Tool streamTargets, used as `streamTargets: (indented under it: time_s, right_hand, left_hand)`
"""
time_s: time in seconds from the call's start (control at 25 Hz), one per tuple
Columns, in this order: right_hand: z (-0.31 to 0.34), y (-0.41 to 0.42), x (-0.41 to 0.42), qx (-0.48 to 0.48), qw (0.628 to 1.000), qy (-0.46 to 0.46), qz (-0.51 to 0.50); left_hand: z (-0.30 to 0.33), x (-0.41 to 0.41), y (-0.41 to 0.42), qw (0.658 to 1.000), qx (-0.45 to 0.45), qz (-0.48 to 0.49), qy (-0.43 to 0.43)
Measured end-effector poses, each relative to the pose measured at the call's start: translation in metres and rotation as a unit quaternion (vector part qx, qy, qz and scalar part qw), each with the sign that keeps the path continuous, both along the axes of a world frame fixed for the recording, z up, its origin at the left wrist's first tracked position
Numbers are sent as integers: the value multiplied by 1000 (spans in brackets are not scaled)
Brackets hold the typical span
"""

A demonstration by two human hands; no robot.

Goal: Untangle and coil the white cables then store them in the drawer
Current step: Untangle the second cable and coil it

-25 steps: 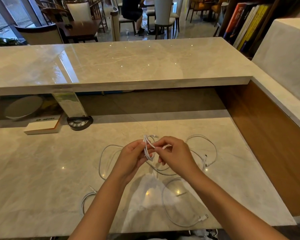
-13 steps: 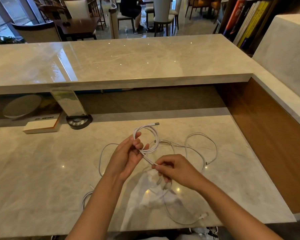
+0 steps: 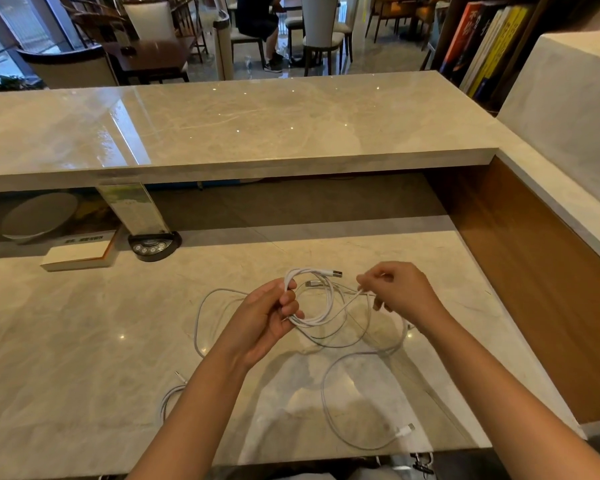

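Note:
Thin white cables (image 3: pixel 329 403) lie in loose tangled loops on the marble desk (image 3: pixel 84 341). My left hand (image 3: pixel 267 317) pinches a small coil of white cable (image 3: pixel 321 308) a little above the desk, a USB plug (image 3: pixel 336 273) poking out of its top. My right hand (image 3: pixel 400 292) is to the right of the coil, fingers closed on a strand that runs back to it. One cable end with a white connector (image 3: pixel 405 429) rests near the front edge. No drawer is in view.
A raised marble counter (image 3: pixel 243 126) runs across the back, with a wooden side panel (image 3: pixel 541 282) at right. A white book (image 3: pixel 80 254), a black round button unit (image 3: pixel 153 245) with a clear sign holder stand at left. Beyond are chairs and a seated person.
My right hand has swung from below the coil up and to the right, pulling a strand with it. The coil in my left hand has gained a wider loop.

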State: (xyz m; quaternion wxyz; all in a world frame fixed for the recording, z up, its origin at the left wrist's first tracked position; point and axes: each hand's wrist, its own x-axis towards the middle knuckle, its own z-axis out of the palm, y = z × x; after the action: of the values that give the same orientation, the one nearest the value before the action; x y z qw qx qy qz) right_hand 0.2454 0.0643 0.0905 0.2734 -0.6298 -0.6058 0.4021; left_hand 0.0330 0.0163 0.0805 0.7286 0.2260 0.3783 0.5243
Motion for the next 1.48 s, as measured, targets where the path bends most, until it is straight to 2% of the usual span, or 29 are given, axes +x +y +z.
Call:
streamTargets:
  time_s: [0.08, 0.12, 0.2, 0.28, 0.48, 0.64, 0.72, 0.76, 0.8, 0.88, 0.92, 0.96, 1.16, 1.36, 1.48]
  right_hand:
    - [2, 3, -12, -30, 985, 136, -98]
    - [3, 4, -14, -52, 983, 152, -93]
    - [4, 1, -15, -89, 988, 127, -13]
    - [2, -4, -12, -112, 982, 142, 51]
    - [-10, -17, -21, -86, 959, 260, 70]
    - [-18, -33, -37, -113, 888, 442, 60]
    - [-20, -37, -36, -123, 861, 488, 72]
    - [-21, -38, -34, -125, 867, 476, 83]
    - [-22, -37, -30, -118, 889, 431, 98]
    - [-23, -33, -21, -57, 957, 247, 145]
    - [-23, -32, -17, -27, 969, 182, 162]
    - [-22, -31, -14, -14, 974, 157, 163]
    - [-20, -36, -13, -42, 957, 245, 147]
    - [-19, -43, -23, -16, 950, 267, 161]
    - [-14, -49, -38, -49, 925, 358, 118]
  left_hand:
    - [2, 4, -2, 1000, 2, -15, 9]
    - [4, 4, -2, 1000, 1, -20, 8]
    - [7, 2, -2, 1000, 0, -21, 2]
    - [10, -3, -1, 1000, -2, -14, -5]
    - [6, 0, -4, 999, -25, -6, -34]
    - [2, 10, -5, 997, -50, -2, -54]
    - [2, 11, -5, 996, -58, 6, -66]
    - [3, 10, -5, 995, -61, 11, -75]
    - [3, 10, -5, 994, -64, 16, -83]
    - [4, 7, -5, 993, -66, 26, -94]
    - [5, 5, -5, 992, -68, 31, -99]
    - [5, 4, -5, 992, -70, 34, -104]
    - [9, 6, -7, 991, -57, 20, -117]
    - [7, 11, -8, 990, -65, 3, -122]
    - [0, 18, -9, 986, -88, 8, -138]
